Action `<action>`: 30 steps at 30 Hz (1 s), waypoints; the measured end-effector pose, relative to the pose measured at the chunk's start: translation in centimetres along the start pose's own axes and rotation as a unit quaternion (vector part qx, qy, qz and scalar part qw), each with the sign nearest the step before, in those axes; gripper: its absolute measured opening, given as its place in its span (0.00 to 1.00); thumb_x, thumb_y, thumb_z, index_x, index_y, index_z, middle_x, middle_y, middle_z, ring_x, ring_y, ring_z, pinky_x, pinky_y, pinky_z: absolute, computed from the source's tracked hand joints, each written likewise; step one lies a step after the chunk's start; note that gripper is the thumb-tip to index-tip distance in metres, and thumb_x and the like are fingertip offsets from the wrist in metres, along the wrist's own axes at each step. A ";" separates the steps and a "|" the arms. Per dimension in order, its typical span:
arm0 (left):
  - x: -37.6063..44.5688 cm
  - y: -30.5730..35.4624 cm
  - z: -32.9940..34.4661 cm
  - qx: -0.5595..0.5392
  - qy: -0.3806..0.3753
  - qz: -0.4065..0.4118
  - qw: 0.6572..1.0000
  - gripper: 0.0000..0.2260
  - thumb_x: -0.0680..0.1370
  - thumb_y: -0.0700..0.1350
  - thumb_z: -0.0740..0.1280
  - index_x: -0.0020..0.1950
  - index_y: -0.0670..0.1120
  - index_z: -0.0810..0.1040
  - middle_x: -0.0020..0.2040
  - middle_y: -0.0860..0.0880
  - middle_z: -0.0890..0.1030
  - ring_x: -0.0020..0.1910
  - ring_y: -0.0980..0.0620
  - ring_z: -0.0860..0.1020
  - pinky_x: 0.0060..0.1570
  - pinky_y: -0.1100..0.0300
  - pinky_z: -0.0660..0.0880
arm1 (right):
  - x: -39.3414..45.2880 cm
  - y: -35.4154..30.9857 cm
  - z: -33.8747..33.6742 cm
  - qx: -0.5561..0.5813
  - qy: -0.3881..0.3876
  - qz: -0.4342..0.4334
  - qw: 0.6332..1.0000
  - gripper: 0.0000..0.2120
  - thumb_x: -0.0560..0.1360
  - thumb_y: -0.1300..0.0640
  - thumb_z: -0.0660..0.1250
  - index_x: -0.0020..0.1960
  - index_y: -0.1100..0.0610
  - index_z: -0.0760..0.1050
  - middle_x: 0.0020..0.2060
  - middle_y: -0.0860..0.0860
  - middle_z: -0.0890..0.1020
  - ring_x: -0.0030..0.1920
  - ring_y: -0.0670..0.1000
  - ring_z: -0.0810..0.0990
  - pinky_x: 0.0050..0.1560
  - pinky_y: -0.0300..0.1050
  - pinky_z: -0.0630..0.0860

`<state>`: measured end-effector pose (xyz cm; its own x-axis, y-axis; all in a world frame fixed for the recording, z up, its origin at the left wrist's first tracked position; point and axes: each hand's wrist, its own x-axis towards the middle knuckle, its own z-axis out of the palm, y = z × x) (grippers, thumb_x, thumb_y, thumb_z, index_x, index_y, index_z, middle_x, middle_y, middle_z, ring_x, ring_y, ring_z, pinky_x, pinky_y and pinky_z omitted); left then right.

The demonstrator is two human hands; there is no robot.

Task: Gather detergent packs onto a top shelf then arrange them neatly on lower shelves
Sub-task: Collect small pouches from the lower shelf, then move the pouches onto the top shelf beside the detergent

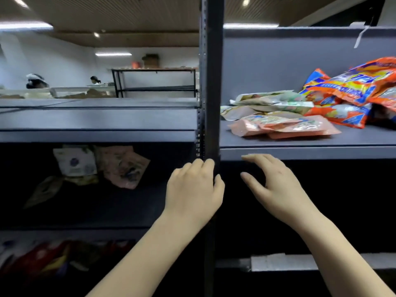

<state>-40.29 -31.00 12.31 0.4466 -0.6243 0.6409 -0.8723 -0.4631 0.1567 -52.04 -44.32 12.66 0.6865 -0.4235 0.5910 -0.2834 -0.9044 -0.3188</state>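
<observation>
Reaching hands: both bare hands are raised in front of a dark metal shelving unit, just below the lip of the top shelf (300, 153) on the right.
Left hand (194, 189): its fingers are curled loosely against the upright post (212, 82), and nothing is seen to be gripped (whether the post is actually touched cannot be told).
Right hand (276, 185): it is held palm down with fingers spread and relaxed; nothing is held, and it is kept just under the shelf edge, apart from the packs.
Detergent packs, top shelf: a loose heap is seen on the right bay, with orange packs (351, 88) piled at the far right, pale green packs (272, 103) beside them, and pink packs (285, 126) lying flat nearest the front edge.
Lower left shelf: a white pouch (74, 160) and a pink pouch (124, 166) are propped in the shadowed bay, touching each other.
Bottom left shelf: red and dark packs (51, 258) are seen, blurred.
Background: a black rack (154, 82) is seen against a white wall.
</observation>
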 end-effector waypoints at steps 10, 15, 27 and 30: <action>-9.0 -14.6 -3.9 0.047 -0.056 -0.083 0.994 0.13 0.78 0.53 0.57 0.57 0.48 0.74 0.49 0.53 0.78 0.47 0.50 0.76 0.49 0.57 0.69 | -3.4 -11.4 10.6 0.024 -0.076 -0.014 0.997 0.18 0.77 0.48 0.63 0.66 0.48 0.70 0.63 0.43 0.74 0.63 0.45 0.71 0.63 0.39 0.65; -11.3 -20.8 -4.4 0.083 -0.080 -0.127 0.985 0.14 0.79 0.54 0.55 0.59 0.50 0.73 0.49 0.54 0.78 0.47 0.52 0.76 0.47 0.58 0.69 | -2.9 -14.9 14.8 0.030 -0.116 -0.016 0.993 0.18 0.78 0.47 0.62 0.67 0.47 0.69 0.64 0.41 0.73 0.63 0.45 0.70 0.64 0.42 0.66; -11.2 -31.4 -1.5 0.118 -0.099 -0.202 0.967 0.16 0.79 0.54 0.56 0.63 0.49 0.72 0.51 0.53 0.78 0.49 0.52 0.77 0.49 0.57 0.71 | 1.7 -16.6 23.7 0.028 -0.211 0.010 0.977 0.21 0.79 0.48 0.60 0.71 0.48 0.64 0.68 0.44 0.70 0.67 0.49 0.68 0.66 0.47 0.66; -9.4 -34.2 -0.5 0.132 -0.107 -0.210 0.963 0.16 0.79 0.53 0.56 0.63 0.48 0.72 0.52 0.52 0.79 0.50 0.51 0.78 0.48 0.55 0.72 | 3.9 -16.2 25.9 0.032 -0.212 0.017 0.977 0.21 0.79 0.48 0.60 0.71 0.48 0.64 0.67 0.46 0.70 0.67 0.50 0.69 0.65 0.49 0.67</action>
<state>-14.77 -8.99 1.34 0.8040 -0.4493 0.3895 -0.5378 -0.8289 0.1540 -27.45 -29.94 0.95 0.8970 -0.3814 0.2235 -0.2775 -0.8794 -0.3869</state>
